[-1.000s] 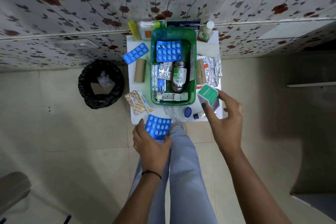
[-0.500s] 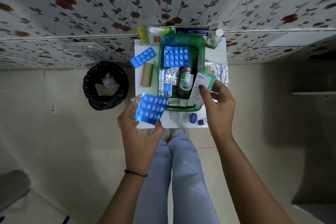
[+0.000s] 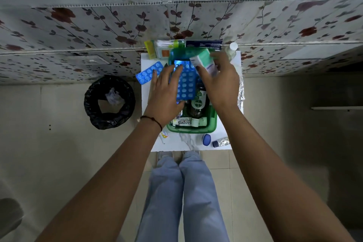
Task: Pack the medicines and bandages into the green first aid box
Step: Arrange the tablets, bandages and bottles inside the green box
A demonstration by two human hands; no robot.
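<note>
We noted our left hand (image 3: 167,92) pressing a blue blister sheet (image 3: 185,82) lengthwise into the green first aid box (image 3: 213,122), our right hand (image 3: 218,82) gripping a green-white carton (image 3: 203,60) over its far end.

A brown bottle (image 3: 198,104) lying in the green first aid box (image 3: 191,128) carries a label reading "Dettol". At the box's near end, a white tube (image 3: 184,121) reads "CIPLADINE" in bold capitals under a smaller, partly legible line. A dark blue packet (image 3: 204,44) at the worktop's far edge bears inverted white print reading "MEDICATED DRESSING".
</note>
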